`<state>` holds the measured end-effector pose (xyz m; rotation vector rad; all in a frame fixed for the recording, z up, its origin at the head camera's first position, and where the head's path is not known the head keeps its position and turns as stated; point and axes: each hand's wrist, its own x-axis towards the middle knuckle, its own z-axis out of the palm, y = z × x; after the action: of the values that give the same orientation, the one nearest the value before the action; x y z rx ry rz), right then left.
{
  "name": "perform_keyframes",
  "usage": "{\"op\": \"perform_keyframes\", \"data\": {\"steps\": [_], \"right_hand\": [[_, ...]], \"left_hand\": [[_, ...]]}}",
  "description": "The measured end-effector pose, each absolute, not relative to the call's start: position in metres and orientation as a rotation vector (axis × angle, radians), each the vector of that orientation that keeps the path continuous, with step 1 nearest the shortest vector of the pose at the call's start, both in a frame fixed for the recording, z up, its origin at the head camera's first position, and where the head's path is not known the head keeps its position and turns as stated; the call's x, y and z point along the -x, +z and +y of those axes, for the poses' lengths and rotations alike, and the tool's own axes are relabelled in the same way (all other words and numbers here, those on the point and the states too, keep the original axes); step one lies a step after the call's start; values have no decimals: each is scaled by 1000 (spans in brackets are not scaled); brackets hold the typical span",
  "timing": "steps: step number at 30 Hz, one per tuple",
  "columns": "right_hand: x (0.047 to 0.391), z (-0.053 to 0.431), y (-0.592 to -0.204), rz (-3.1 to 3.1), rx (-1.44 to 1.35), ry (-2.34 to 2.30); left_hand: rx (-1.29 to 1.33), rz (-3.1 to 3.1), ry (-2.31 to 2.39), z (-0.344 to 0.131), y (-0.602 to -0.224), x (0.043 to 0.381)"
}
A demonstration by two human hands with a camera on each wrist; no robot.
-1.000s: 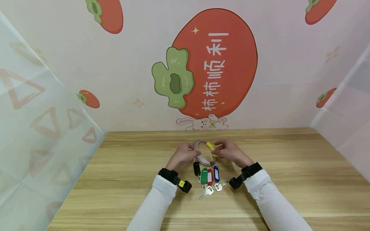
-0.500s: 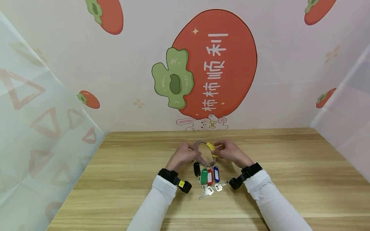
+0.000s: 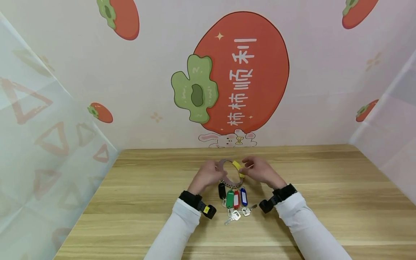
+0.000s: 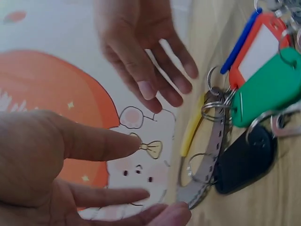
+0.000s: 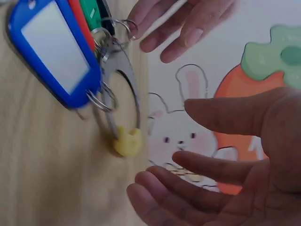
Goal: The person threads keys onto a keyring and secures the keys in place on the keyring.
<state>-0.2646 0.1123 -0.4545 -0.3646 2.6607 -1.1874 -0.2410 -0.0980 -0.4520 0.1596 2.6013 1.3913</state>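
Note:
A grey ring (image 3: pixel 232 184) with a yellow piece (image 3: pixel 236 165) on its right side lies on the wooden table. Small metal loops join it to a black tag (image 3: pixel 222 190), a green tag (image 3: pixel 230 199), a red tag (image 3: pixel 236 199) and a blue tag (image 3: pixel 243 196). Silver keys (image 3: pixel 234 215) lie below the tags. At the ring's left side is my left hand (image 3: pixel 209 174), fingers loose, fingertips close to its edge in the left wrist view. My right hand (image 3: pixel 259 169) is beside the yellow piece, its relaxed fingers apart from the ring in the right wrist view.
The wooden table (image 3: pixel 146 202) runs back to a pale wall (image 3: pixel 308 108) printed with persimmons and a rabbit. Pale side panels (image 3: pixel 42 162) border it left and right. Each wrist wears a black strap with a camera (image 3: pixel 208 211).

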Motion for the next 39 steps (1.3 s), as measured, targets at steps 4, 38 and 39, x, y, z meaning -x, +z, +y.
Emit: {"op": "perform_keyframes", "data": {"steps": [4,38,39], "right_hand": [[260,109,-445,2759,506,-1004],[236,96,-431,2595,641,-458],[237,96,-432,2600,639,-445]], "left_hand": [[-351,2770,1173,-92,-446,238],[-406,2832,211,-83,-442,221],[-403,2828,206,-83,-442,220]]}}
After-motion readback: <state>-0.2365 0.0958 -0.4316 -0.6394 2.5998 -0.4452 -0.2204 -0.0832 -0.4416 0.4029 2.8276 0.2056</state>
